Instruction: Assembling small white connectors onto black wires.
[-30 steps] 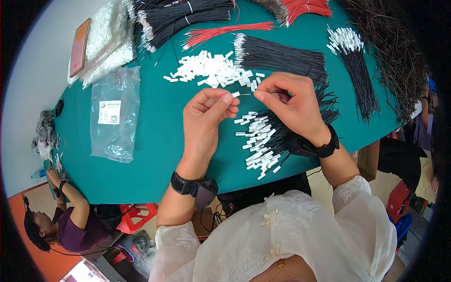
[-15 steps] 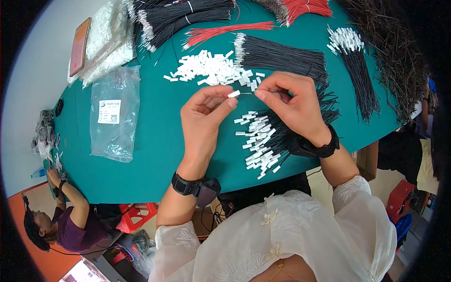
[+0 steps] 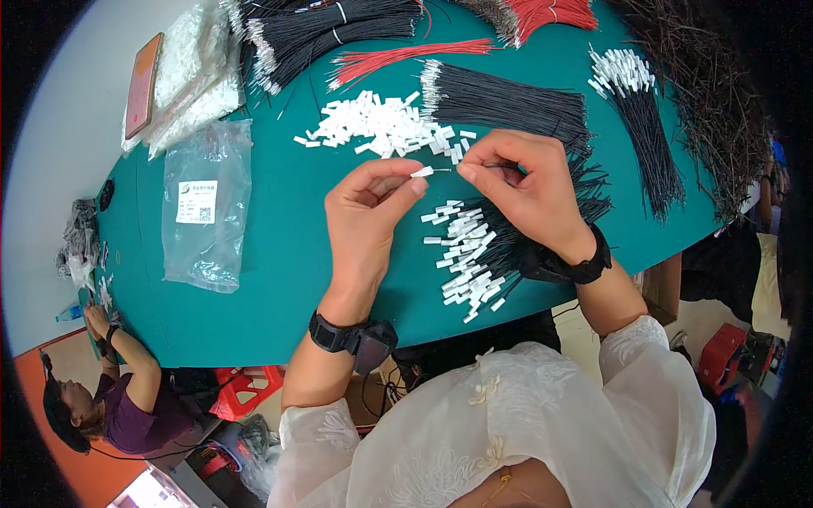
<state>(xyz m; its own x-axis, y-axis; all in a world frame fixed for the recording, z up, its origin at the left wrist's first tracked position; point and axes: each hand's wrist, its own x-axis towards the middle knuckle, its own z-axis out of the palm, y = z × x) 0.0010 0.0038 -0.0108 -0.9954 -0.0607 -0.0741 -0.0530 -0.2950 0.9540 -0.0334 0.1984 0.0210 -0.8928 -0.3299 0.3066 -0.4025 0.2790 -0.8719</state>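
Between thumb and forefinger, my left hand [image 3: 373,199] pinches a small white plastic connector housing [image 3: 423,171]. My right hand [image 3: 527,182] is closed on a thin black wire [image 3: 501,164], whose silvery metal end points at the housing. That tip meets the housing's right end; how deep it sits is too small to tell. Below my right hand lies a bundle of black wires with white housings [image 3: 466,245] on their ends. Just beyond my hands is a heap of loose white housings [image 3: 373,123]. Behind it lies a bundle of black wires [image 3: 508,97] with bare metal ends.
Red wires [image 3: 415,59] and more black bundles [image 3: 330,30] lie along the far side of the green table [image 3: 279,229]. At right is another housed bundle [image 3: 639,127]. A clear plastic bag [image 3: 207,207] and a phone [image 3: 144,85] are at left. A co-worker [image 3: 127,389] sits lower left.
Both hands stay nearly still. The white housing and the wire's metal tip look slightly closer together. At the right edge, a background figure has shifted.
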